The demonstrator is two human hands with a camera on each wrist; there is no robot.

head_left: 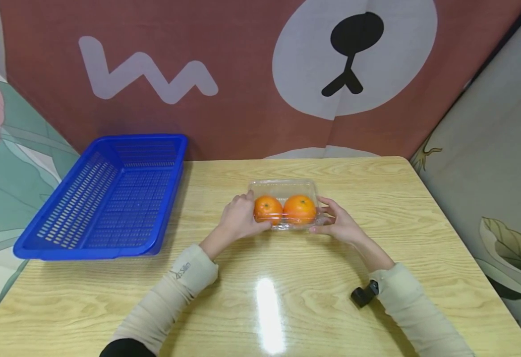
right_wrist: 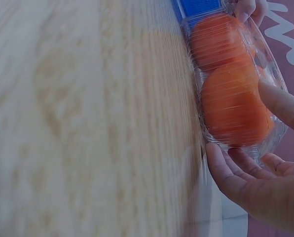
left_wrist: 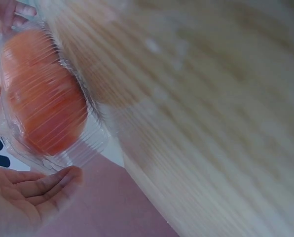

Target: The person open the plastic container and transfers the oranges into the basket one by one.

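Note:
A clear plastic box (head_left: 282, 187) sits near the middle of the table, with two oranges (head_left: 300, 208) side by side inside it. My left hand (head_left: 240, 216) grips the box's left end, thumb at the near side. At the opposite end my right hand (head_left: 338, 221) holds the box between thumb and fingers. The left wrist view shows the ribbed wall of the box close up, with left fingers (left_wrist: 53, 192) at its end. In the right wrist view the right thumb (right_wrist: 282, 103) lies along one side and the fingers curl at the end.
A blue plastic basket (head_left: 157, 218) with slotted walls stands at the table's left side. The wooden table (head_left: 331, 307) runs up to a brown cartoon-printed backdrop (head_left: 242, 124). A small black device (head_left: 364, 294) is attached at the right sleeve (head_left: 414, 302).

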